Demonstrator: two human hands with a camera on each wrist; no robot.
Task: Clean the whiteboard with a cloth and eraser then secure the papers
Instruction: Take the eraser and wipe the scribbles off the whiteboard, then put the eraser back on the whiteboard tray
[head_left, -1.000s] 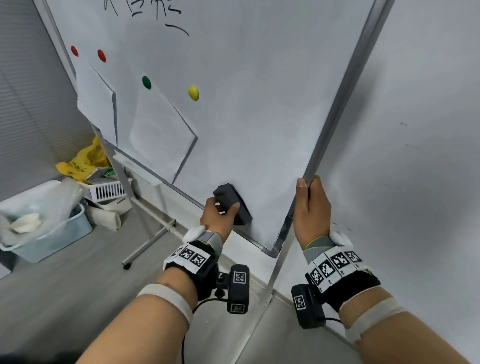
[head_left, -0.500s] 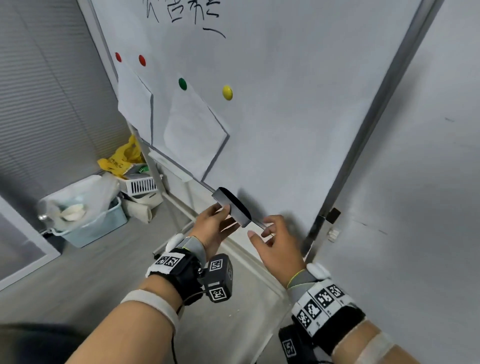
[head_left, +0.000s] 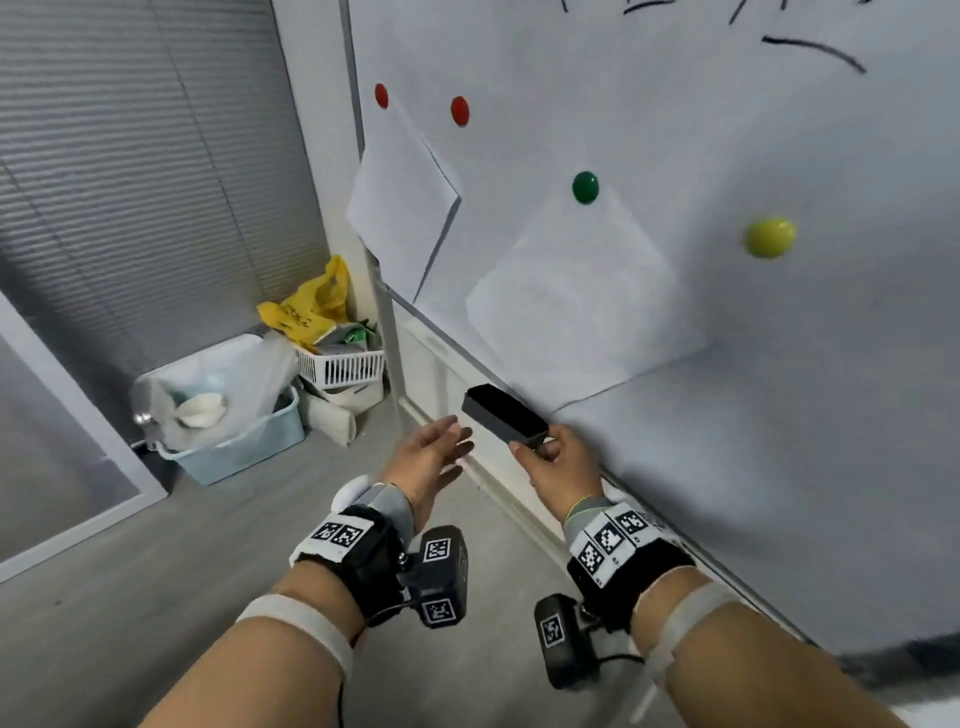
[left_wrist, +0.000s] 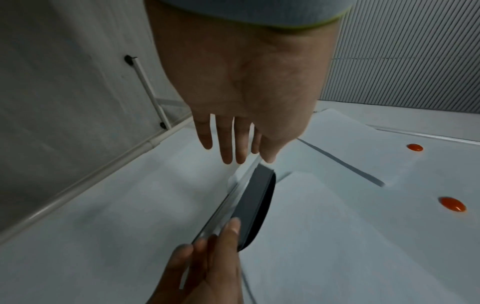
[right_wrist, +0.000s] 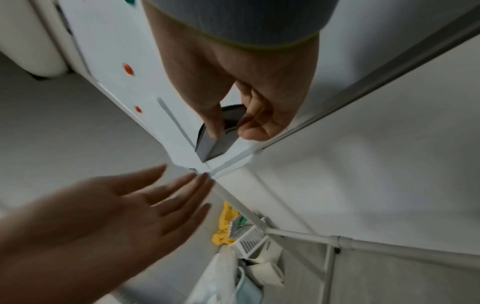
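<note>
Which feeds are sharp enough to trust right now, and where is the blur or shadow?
Head view: mostly sharp, the eraser and magnets crisp, straight whiteboard edges bowed by the wide lens. Right wrist view: the left hand is motion-smeared, while the right hand on the eraser reads clearly. Left wrist view: dim and soft, with the right hand's fingers dark and blurred.

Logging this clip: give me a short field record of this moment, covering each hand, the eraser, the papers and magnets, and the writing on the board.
right hand: grips the near end of the eraser
left hand: fingers straight, holds nothing, beside the eraser
eraser: dark block, near the whiteboard lower edge
papers: two sheets; left sheet, larger sheet
magnets: two red, one green, one yellow
writing: black strokes at the top
cloth: not visible
</note>
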